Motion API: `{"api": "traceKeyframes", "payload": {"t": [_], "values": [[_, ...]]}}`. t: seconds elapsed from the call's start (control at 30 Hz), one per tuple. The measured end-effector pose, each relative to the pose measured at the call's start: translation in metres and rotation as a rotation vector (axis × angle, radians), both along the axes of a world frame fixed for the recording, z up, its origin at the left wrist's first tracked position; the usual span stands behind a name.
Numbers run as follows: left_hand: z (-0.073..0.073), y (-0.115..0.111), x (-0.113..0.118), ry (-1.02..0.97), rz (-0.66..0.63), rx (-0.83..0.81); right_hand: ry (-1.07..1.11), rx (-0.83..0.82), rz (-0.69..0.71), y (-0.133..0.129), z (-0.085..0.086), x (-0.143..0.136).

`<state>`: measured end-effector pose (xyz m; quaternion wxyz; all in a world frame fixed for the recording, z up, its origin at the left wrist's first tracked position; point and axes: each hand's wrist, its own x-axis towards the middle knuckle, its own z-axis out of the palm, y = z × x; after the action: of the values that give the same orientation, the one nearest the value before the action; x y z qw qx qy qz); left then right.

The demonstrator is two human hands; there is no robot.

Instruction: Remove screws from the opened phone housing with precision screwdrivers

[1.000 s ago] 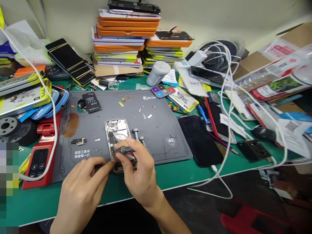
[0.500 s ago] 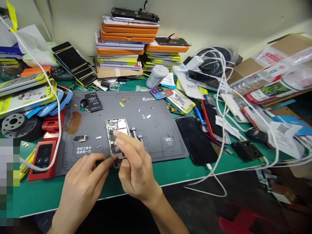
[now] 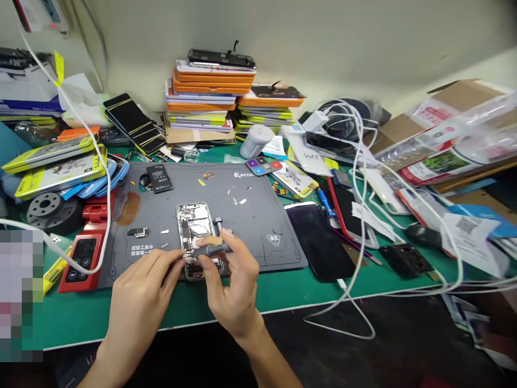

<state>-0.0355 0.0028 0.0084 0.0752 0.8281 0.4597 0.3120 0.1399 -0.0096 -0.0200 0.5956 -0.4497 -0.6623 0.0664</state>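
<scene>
An opened phone (image 3: 196, 212) with bare inner parts lies upright on the grey repair mat (image 3: 258, 237). My right hand (image 3: 234, 280) grips a dark grey screwdriver (image 3: 212, 249), held at a low slant over the phone's lower half with its tip toward the left edge. At that edge, the fingertips of my left hand (image 3: 141, 285) are pinched together by the tip; what is between them is hidden. Another grey tool (image 3: 218, 222) lies right of the phone, partly covered by my right hand. A small phone part (image 3: 138, 232) and a black battery (image 3: 159, 179) rest on the mat.
Boxes (image 3: 214, 86) are stacked at the back. A dark-screened phone (image 3: 321, 242) with a white cable (image 3: 365, 215) lies to the right. A red device (image 3: 83, 261) stands left of the mat. Tiny metal pieces (image 3: 235, 200) are scattered on the mat.
My right hand has rolled and its raised fingers have curled, so the screwdriver now shows, slanting to the right. My left hand stays at the phone's edge. The view has tilted up slightly.
</scene>
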Motion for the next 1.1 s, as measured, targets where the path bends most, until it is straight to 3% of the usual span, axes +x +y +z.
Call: {"api": "traceKeyframes", "payload": {"t": [0.17, 0.3, 0.37, 0.47, 0.6, 0.7, 0.8, 0.93, 1.03, 1.1], "values": [[-0.002, 0.003, 0.0, -0.038, -0.026, -0.017, 0.094, 0.009, 0.049, -0.005, 0.002, -0.001], [-0.005, 0.0, -0.005, -0.07, -0.033, -0.03, 0.404, 0.026, -0.217, -0.01, 0.017, 0.011], [-0.007, -0.001, -0.006, -0.066, -0.02, -0.03, 0.461, -0.061, -0.258, -0.013, 0.027, 0.028], [-0.009, -0.002, -0.007, -0.053, 0.006, -0.019, 0.359, -0.218, -0.229, -0.015, 0.033, 0.06], [-0.011, 0.0, -0.006, -0.021, 0.037, 0.009, 0.045, -0.348, -0.456, -0.005, 0.025, 0.091], [-0.012, 0.002, -0.006, -0.01, 0.038, 0.019, -0.276, -0.475, -0.477, 0.004, 0.017, 0.1], [-0.015, 0.003, -0.006, -0.01, 0.062, 0.034, -0.468, -0.498, -0.507, 0.007, 0.017, 0.098], [-0.018, 0.005, -0.005, -0.005, 0.096, 0.086, -0.351, -0.359, -0.486, 0.003, 0.031, 0.082], [-0.018, 0.005, -0.004, 0.026, 0.101, 0.125, -0.334, -0.459, -0.335, 0.003, 0.042, 0.064], [-0.017, 0.004, -0.004, 0.033, 0.108, 0.14, -0.428, -0.552, -0.322, 0.007, 0.047, 0.054]]}}
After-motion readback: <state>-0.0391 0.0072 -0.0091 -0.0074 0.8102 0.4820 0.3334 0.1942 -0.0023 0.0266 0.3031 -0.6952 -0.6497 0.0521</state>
